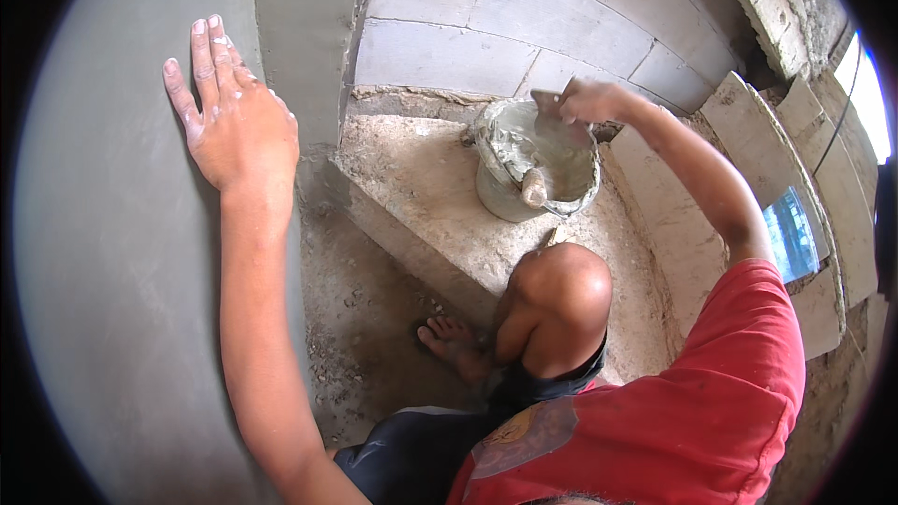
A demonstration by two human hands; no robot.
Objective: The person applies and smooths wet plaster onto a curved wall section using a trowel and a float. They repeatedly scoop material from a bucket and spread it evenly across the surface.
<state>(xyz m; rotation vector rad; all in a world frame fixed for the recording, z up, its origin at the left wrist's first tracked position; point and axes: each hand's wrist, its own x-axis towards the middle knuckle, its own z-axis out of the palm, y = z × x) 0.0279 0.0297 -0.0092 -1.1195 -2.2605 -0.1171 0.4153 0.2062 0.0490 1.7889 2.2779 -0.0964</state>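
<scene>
My left hand (238,122) lies flat against the smooth grey plastered wall (112,224), fingers stretched out and spotted with pale plaster. At the right, my right hand (599,101) is over a bucket (500,192) of wet grey mortar (524,142). Its fingers are closed on what looks like a trowel (561,126), whose blade dips toward the mortar and is smeared by motion. A rounded, mortar-coated handle (534,187) juts over the bucket's near rim; what it belongs to is hidden.
The bucket stands on a rough concrete ledge (412,168) below a wall of grey blocks (552,19). Pale slabs (767,145) stand to the right, near a blue packet (791,236). My bent knee (566,285) is close to the bucket, above a gritty floor (351,346).
</scene>
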